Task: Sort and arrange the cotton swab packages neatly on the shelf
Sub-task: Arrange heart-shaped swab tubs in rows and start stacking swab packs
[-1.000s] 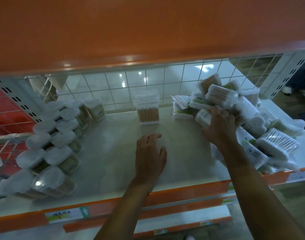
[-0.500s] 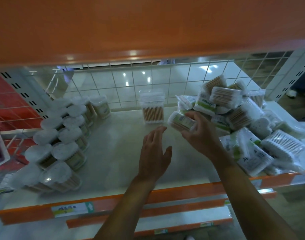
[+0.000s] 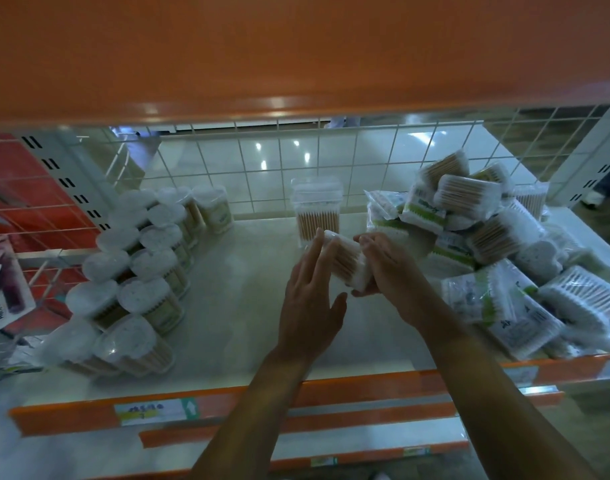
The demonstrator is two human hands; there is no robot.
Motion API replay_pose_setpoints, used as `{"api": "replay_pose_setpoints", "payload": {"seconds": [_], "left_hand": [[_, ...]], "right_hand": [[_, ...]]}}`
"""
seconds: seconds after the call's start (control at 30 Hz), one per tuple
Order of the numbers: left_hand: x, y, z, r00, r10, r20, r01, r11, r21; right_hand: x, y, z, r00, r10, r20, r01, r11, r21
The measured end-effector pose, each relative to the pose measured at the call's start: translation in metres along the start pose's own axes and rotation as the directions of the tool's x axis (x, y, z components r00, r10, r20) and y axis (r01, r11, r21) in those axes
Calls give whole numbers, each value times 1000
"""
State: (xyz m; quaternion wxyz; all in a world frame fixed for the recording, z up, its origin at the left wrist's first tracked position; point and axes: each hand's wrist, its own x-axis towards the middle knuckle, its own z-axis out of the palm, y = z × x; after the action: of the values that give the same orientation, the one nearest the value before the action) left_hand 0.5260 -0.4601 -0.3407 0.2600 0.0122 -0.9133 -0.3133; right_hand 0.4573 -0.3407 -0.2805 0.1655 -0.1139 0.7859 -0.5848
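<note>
A small clear pack of wooden-stick cotton swabs [image 3: 345,261] is held above the middle of the white shelf [image 3: 234,313]. My right hand [image 3: 390,271] grips it from the right and below. The straight fingers of my left hand [image 3: 310,299] touch its left side. A tall square box of swabs [image 3: 317,213] stands behind it near the wire back. Several round tubs [image 3: 141,271] form two rows on the left. A loose heap of bagged and boxed swabs [image 3: 487,244] covers the right end.
An orange upper shelf [image 3: 296,46] hangs low overhead. White wire mesh [image 3: 262,161] closes the back. The orange front rail carries a price label [image 3: 154,410]. Hanging red and purple packs [image 3: 2,299] sit beyond the left divider.
My right hand has pulled one pack out of the heap and brought it left to the shelf's middle. My left hand has lifted off the shelf and met the pack.
</note>
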Motion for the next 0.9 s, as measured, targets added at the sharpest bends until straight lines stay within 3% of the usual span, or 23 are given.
{"api": "replay_pose_setpoints", "payload": {"seconds": [0.13, 0.43, 0.57, 0.7, 0.8, 0.9], "left_hand": [[0, -3, -1, 999, 5, -33, -5, 1000, -17], [-1, -11, -9, 995, -48, -92, 44, 998, -45], [-1, -15, -20, 983, -144, -115, 128, 983, -134], [-3, -18, -31, 959, -268, -94, 243, 946, -213], [-4, -21, -38, 933, -341, -111, 306, 918, -251], [-5, -29, -46, 945, -291, -152, 243, 930, -275]], "right_hand": [[-2, -5, 5, 989, 107, 99, -111, 993, 37], [-1, -19, 13, 990, 67, 124, -34, 967, -254], [-2, -25, 22, 987, -85, 135, 136, 890, -435], [1, -27, 36, 931, -311, 193, 360, 872, -332], [4, -27, 46, 879, -380, 288, 462, 831, -310], [6, -28, 54, 820, -417, 393, 555, 748, -364]]}}
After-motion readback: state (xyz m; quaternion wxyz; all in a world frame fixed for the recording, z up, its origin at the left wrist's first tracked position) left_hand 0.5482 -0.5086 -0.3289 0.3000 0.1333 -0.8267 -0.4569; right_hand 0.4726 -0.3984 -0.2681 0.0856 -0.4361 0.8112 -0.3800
